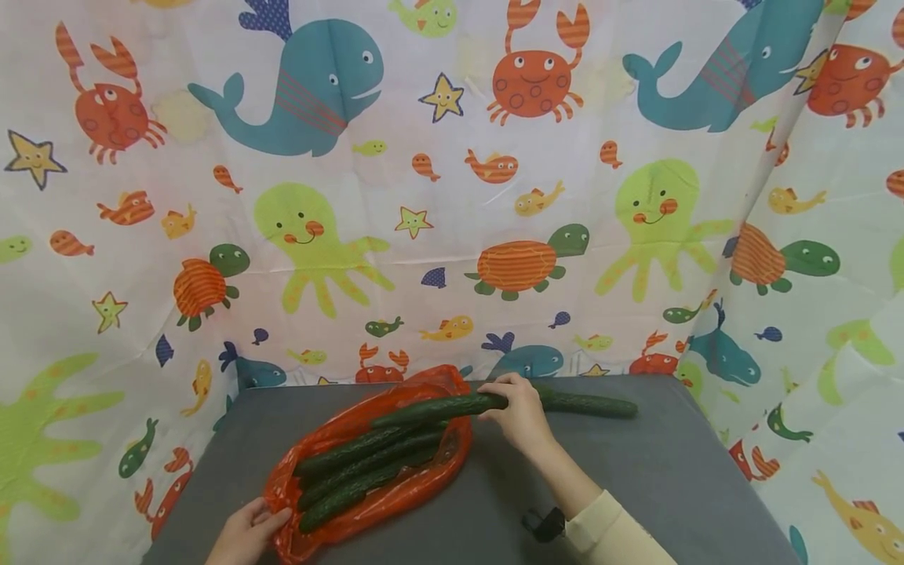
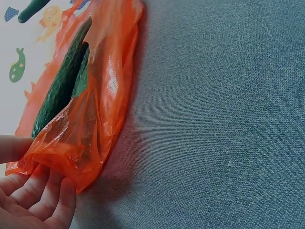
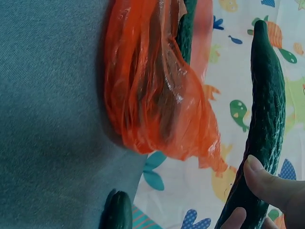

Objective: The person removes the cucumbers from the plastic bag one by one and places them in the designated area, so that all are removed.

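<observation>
My right hand grips a long dark green cucumber and holds it raised above the far side of an open red plastic bag. In the right wrist view, thumb and fingers wrap one end of this cucumber. Several more cucumbers lie side by side in the bag, showing through its torn-looking opening. At the bag's near left end, my left hand pinches the plastic. The left wrist view has the thumb above and the fingers under the bag's gathered edge.
Another cucumber lies on the grey cloth-covered table at the back right, beyond my right hand. A curtain printed with sea animals hangs at the back and both sides. A black strap piece shows by the right wrist.
</observation>
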### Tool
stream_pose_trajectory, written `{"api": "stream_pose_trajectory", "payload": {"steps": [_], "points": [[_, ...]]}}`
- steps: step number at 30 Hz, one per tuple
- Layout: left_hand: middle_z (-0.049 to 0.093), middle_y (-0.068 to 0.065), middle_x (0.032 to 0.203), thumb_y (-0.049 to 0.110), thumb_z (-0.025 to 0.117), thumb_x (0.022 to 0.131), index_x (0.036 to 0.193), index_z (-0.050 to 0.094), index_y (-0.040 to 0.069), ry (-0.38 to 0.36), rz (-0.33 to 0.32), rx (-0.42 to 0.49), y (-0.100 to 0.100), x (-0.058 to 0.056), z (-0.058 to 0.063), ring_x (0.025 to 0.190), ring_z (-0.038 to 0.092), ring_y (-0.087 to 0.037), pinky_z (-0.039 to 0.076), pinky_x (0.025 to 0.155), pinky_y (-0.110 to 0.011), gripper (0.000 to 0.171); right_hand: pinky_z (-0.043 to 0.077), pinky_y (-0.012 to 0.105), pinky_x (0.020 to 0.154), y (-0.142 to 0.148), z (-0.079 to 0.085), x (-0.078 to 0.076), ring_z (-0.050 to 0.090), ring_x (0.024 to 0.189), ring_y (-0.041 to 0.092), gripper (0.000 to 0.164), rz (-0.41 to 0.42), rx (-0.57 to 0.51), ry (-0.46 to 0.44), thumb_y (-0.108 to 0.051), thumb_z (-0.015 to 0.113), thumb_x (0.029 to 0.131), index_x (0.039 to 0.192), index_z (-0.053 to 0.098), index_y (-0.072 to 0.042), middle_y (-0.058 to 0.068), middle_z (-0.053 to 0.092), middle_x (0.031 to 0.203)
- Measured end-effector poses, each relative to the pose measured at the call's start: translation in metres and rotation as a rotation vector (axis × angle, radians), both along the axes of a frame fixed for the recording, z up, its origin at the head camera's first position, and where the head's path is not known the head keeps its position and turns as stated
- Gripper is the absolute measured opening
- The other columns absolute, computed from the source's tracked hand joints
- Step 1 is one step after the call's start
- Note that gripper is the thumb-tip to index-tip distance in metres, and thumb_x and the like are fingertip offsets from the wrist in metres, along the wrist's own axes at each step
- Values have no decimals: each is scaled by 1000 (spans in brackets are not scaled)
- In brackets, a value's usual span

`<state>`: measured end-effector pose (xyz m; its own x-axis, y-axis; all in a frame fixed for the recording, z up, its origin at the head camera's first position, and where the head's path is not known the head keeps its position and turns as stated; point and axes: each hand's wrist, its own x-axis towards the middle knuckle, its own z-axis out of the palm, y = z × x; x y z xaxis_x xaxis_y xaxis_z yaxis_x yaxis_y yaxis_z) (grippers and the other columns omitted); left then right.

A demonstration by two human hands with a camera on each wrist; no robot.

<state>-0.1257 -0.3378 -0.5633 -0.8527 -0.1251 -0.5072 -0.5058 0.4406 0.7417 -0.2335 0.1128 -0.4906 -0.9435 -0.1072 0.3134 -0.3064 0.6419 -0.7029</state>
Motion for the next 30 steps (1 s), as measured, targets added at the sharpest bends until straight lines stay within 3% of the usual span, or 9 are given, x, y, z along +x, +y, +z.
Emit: {"api": "stream_pose_trajectory", "payload": {"steps": [11,19,30], "points": [[30,-47,144,53,64,96,145,20,-27,8,11,-11,1,-2,3,130,44,-58,57,89,-54,104,51,56,95,23,-5,-1,59,111,35,38,-35,18,12,-11,91,71,107,81,-16,8,65,114],[28,-47,145,53,64,96,146,22,-26,6,9,-22,-1,-2,8,130,44,-58,57,90,-54,103,52,56,97,42,-6,-1,58,116,38,39,-54,30,-26,-11,90,73,111,80,-17,11,64,118],[27,-47,146,58,65,93,146,21,-26,12,7,-35,-5,-4,10,130,44,-59,57,89,-54,109,52,57,94,75,-20,-3,61,114,38,41,-115,43,9,-12,90,74,114,79,-12,12,64,117]]}}
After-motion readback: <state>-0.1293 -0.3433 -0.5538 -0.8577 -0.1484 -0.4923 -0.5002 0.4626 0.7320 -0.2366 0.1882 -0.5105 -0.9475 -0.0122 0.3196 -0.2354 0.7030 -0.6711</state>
